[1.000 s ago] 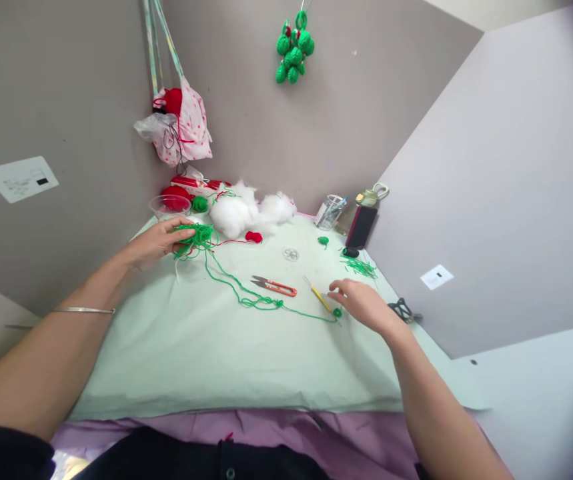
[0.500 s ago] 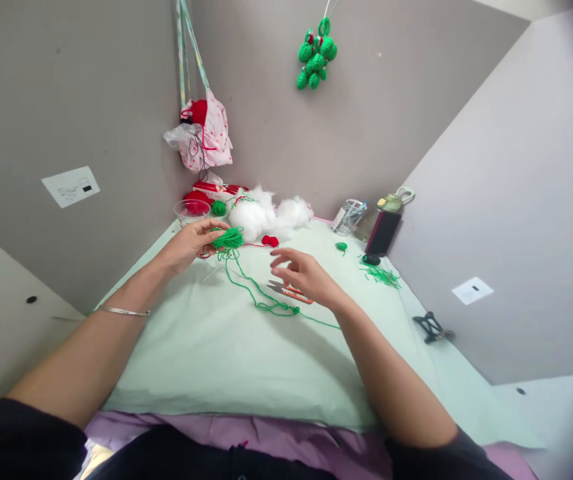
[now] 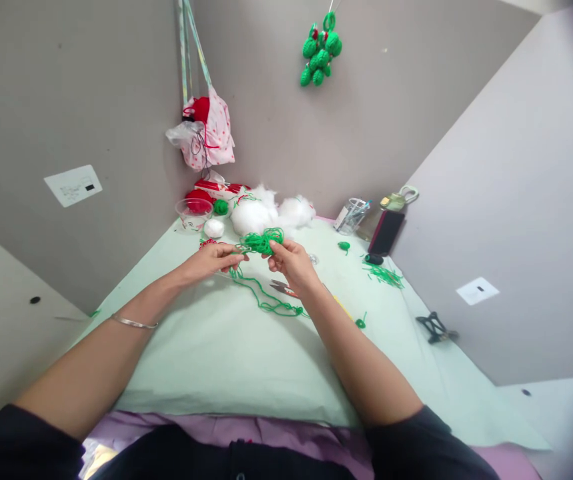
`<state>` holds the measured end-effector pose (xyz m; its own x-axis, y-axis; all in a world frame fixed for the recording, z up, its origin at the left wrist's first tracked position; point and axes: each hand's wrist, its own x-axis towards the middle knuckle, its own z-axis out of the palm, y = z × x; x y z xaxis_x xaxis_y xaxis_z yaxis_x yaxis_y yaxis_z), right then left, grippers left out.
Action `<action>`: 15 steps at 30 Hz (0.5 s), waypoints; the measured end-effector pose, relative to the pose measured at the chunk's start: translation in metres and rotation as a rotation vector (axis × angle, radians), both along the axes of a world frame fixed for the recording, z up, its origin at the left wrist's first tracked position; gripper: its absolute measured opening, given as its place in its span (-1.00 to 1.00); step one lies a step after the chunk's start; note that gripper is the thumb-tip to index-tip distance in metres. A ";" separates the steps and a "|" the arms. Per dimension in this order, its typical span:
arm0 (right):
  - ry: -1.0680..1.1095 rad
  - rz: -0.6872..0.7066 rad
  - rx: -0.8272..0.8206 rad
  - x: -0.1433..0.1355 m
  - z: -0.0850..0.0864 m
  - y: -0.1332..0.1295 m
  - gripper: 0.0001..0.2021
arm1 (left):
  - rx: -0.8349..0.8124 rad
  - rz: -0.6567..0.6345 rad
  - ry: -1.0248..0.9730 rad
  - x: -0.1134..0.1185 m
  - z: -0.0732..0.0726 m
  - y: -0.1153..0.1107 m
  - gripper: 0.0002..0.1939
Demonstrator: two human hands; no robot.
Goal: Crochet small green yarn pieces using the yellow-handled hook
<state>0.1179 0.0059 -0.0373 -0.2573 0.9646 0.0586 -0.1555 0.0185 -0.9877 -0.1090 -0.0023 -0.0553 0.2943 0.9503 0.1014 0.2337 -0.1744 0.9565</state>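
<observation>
A loose tangle of green yarn (image 3: 265,241) is up off the pale green cloth, between my two hands. My right hand (image 3: 290,263) pinches its right side with thumb and fingers. From the left, my left hand (image 3: 216,261) has its fingers closed on strands at the other end of the yarn. A knotted green strand (image 3: 271,308) trails down and lies across the cloth. Orange-handled scissors (image 3: 283,288) lie beneath my right wrist, partly hidden. Close to my left hand sit a white ball (image 3: 214,229) and some red yarn (image 3: 208,244).
White stuffing (image 3: 256,215) is heaped at the back beside a clear plastic bowl (image 3: 194,215). To the right stand a clear cup (image 3: 352,217), a phone (image 3: 387,233) and green yarn scraps (image 3: 385,275). A black stand (image 3: 435,327) lies farther right. Green crocheted pieces (image 3: 320,53) hang above.
My right hand has moved up and left and taken hold of the green yarn. My left hand has shifted right and lower with it. The white ball has come into sight.
</observation>
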 end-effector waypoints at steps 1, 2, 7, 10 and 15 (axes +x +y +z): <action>0.012 -0.032 -0.002 0.007 0.000 0.001 -0.57 | 0.016 0.045 0.021 -0.003 -0.002 0.002 -0.51; 0.023 -0.067 -0.003 0.014 0.000 0.001 -0.57 | 0.036 0.105 0.038 -0.008 -0.005 0.004 -0.52; 0.068 -0.214 0.003 0.053 -0.002 0.003 -0.54 | 0.155 0.513 0.111 -0.043 -0.018 0.021 -0.70; 0.084 -0.241 0.005 0.067 -0.004 0.000 -0.52 | 0.204 0.694 0.132 -0.059 -0.018 0.027 -0.77; 0.041 -0.151 -0.014 0.064 -0.007 -0.009 -0.50 | 0.304 0.701 0.117 -0.034 -0.001 0.015 -0.61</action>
